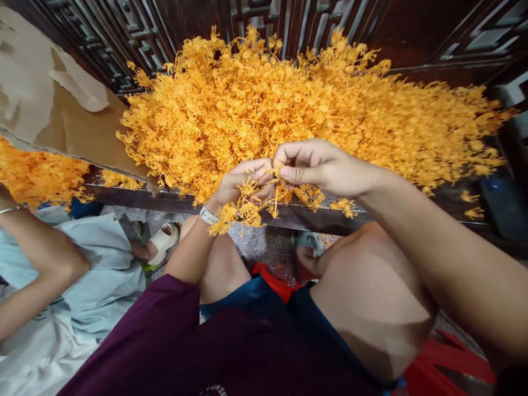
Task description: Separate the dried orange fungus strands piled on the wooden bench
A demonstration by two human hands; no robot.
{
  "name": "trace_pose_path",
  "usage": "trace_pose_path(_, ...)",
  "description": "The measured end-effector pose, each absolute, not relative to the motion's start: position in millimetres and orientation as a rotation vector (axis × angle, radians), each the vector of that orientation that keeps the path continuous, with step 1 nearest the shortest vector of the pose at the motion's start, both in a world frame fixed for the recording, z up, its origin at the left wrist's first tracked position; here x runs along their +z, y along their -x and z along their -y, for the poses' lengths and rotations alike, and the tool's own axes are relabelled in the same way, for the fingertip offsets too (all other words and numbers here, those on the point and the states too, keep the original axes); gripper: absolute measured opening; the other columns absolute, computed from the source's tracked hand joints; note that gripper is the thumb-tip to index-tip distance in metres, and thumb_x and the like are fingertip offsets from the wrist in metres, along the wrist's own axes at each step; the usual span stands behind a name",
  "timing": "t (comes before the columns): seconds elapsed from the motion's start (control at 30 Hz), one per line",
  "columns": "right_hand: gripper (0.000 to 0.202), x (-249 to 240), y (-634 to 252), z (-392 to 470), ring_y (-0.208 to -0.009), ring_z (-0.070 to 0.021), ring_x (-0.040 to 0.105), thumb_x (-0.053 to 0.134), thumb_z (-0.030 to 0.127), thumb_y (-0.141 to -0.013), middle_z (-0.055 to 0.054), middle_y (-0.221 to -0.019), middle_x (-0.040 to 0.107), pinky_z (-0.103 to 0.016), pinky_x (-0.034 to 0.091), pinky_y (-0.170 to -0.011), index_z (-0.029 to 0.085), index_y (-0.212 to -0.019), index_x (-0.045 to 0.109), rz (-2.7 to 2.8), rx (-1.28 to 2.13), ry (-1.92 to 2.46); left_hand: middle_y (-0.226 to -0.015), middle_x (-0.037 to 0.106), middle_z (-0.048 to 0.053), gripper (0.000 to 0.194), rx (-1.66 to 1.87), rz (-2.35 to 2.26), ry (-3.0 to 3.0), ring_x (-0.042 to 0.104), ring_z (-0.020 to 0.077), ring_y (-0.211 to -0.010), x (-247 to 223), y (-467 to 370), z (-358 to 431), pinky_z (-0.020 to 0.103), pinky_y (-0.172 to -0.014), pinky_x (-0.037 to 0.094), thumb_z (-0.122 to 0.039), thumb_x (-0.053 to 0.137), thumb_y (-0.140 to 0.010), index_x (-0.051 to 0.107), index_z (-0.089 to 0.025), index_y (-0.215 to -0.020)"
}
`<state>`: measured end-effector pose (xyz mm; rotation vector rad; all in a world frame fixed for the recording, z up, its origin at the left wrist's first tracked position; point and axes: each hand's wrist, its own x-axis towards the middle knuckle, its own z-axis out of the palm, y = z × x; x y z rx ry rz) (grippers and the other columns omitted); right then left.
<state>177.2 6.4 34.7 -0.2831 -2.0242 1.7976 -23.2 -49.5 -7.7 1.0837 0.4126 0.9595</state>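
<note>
My left hand [243, 179], with a pale watch on the wrist, is closed round a bunch of orange plastic flower sprigs [243, 212]. Their spidery, claw-like heads hang below the fingers, and a thin straight stem [276, 201] points down. My right hand [317, 168] meets the left fingertips, its thumb and forefinger pinched on a small orange piece of the same sprigs. The fingers partly hide where the pieces meet. Just behind both hands rises a large heap of the same orange plastic sprigs [256, 104].
The heap lies on a dark wooden bench [284, 219] against a carved lattice back [264, 16]. A torn cardboard sheet [86, 132] leans at the left, with another orange pile [41, 173] beyond it. A co-worker's arm [45, 253] is at far left. A red stool [449, 357] is below.
</note>
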Motion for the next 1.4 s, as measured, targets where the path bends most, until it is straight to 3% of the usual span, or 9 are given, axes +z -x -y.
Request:
trace_pose_path(0.3, 0.034, 55.4, -185.2, 10.5, -0.073, -0.0083, 0.056, 0.071, 0.035, -0.096, -0.006, -0.082, 0.052, -0.022, 0.047, -0.068, 0.007, -0.092, 0.052, 1.693, 1.901, 0.213, -0.048, 0.031, -0.005, 0.044, 1.217, -0.32, -0.966, 0.031, 0.0063, -0.041, -0.8, 27.0, 45.3, 0.02, -0.041, 0.031, -0.043, 0.079, -0.076, 0.043, -0.018, -0.072)
trace_pose_path(0.4, 0.036, 56.9, -197.8, -2.3, -0.065, -0.0087, 0.056, 0.081, 0.033, -0.087, -0.005, -0.081, 0.055, -0.023, 0.045, -0.06, 0.007, -0.096, 0.057, 1.587, 1.525, 0.519, -0.056, 0.039, -0.004, 0.039, 1.362, -0.456, -0.997, 0.038, 0.0055, -0.047, -6.8, 37.8, 30.2, 0.02, -0.045, 0.034, -0.039, 0.082, -0.076, 0.049, -0.018, -0.081)
trace_pose_path(0.5, 0.038, 46.2, -224.9, -26.1, -0.067, -0.0107, 0.055, 0.078, 0.031, -0.086, -0.008, -0.083, 0.058, -0.027, 0.047, -0.065, 0.006, -0.109, 0.062, 1.691, 0.728, 0.925, -0.063, 0.046, -0.004, 0.039, 1.425, -0.563, -1.021, 0.042, 0.0037, -0.05, -15.1, 47.0, 19.8, 0.019, -0.046, 0.031, -0.037, 0.083, -0.078, 0.05, -0.018, -0.087)
trace_pose_path(0.57, 0.073, 38.2, -245.2, -38.6, -0.106, -0.0239, 0.06, 0.08, 0.03, -0.084, -0.016, -0.108, 0.065, -0.041, 0.051, -0.096, 0.008, -0.146, 0.05, 1.867, 0.229, 1.425, -0.065, 0.048, -0.004, 0.04, 1.44, -0.629, -1.043, 0.042, 0.0022, -0.049, -19.1, 49.6, 18.2, 0.018, -0.046, 0.029, -0.041, 0.081, -0.082, 0.05, -0.018, -0.09)
trace_pose_path(0.63, 0.095, 34.0, -259.9, -43.8, -0.136, -0.0334, 0.046, 0.081, 0.036, -0.084, -0.021, -0.132, 0.059, -0.05, 0.04, -0.116, 0.01, -0.161, 0.031, 1.934, 0.049, 1.778, -0.065, 0.049, -0.004, 0.042, 1.424, -0.674, -1.081, 0.046, 0.0021, -0.049, -21.1, 48.8, 19.5, 0.017, -0.047, 0.028, -0.046, 0.08, -0.084, 0.05, -0.018, -0.091)
trace_pose_path(0.73, 0.074, 36.4, -262.0, -38.2, -0.124, -0.0277, 0.058, 0.073, 0.042, -0.092, -0.017, -0.124, 0.064, -0.04, 0.045, -0.11, 0.013, -0.155, 0.046, 1.985, 0.107, 1.794, -0.066, 0.053, -0.003, 0.041, 1.336, -0.699, -1.166, 0.052, 0.0038, -0.051, -22.3, 42.8, 22.2, 0.016, -0.047, 0.029, -0.049, 0.077, -0.087, 0.05, -0.018, -0.092)
trace_pose_path(0.9, 0.044, 49.9, -226.1, -7.1, -0.085, -0.0115, 0.064, 0.058, 0.05, -0.103, -0.007, -0.1, 0.069, -0.025, 0.043, -0.079, 0.017, -0.131, 0.068, 2.304, 0.398, 1.103, -0.065, 0.052, -0.004, 0.033, 1.162, -0.723, -1.38, 0.049, 0.003, -0.05, -27.6, 26.8, 24.1, 0.018, -0.05, 0.036, -0.047, 0.066, -0.097, 0.049, -0.019, -0.095)
trace_pose_path(1.17, 0.033, 46.4, -191.6, 8.2, -0.084, -0.0135, 0.056, 0.058, 0.045, -0.103, -0.007, -0.097, 0.065, -0.027, 0.034, -0.077, 0.013, -0.102, 0.068, 2.667, 0.456, 0.798, -0.078, 0.049, -0.001, 0.036, 1.174, -0.769, -1.431, 0.05, 0.0029, -0.057, -35.4, 15.5, 25.5, 0.018, -0.051, 0.04, -0.048, 0.066, -0.096, 0.049, -0.016, -0.092)
trace_pose_path(1.4, 0.022, 43.1, -189.1, 9.0, -0.079, -0.011, 0.054, 0.059, 0.032, -0.099, -0.006, -0.094, 0.065, -0.026, 0.038, -0.075, 0.012, -0.107, 0.065, 2.464, 0.707, 0.809, -0.09, 0.056, 0.001, 0.031, 1.259, -0.647, -1.361, 0.05, 0.0007, -0.06, -27.9, 28.1, 22.1, 0.017, -0.056, 0.042, -0.04, 0.067, -0.097, 0.048, -0.015, -0.092)
